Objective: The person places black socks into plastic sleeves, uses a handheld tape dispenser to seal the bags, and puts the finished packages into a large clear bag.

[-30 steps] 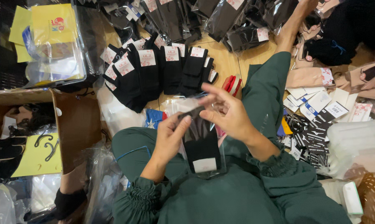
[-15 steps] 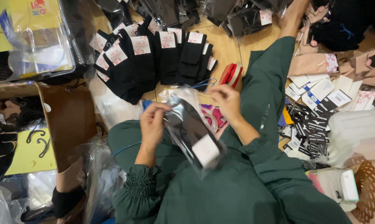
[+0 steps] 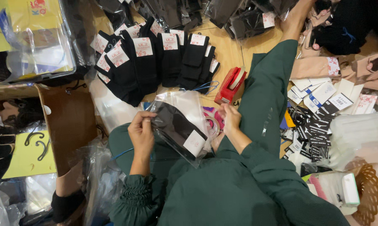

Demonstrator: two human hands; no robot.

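Head view — red tape dispenser [image 3: 230, 85] beyond bagged sock [image 3: 178, 127], unobstructed.

Dark green garment throughout: long sleeves gathered into elastic ruched cuffs, left cuff [image 3: 132, 190] at 7 o'clock. Matching green trouser leg [image 3: 266, 90] toward 1 o'clock. Both hands bare.
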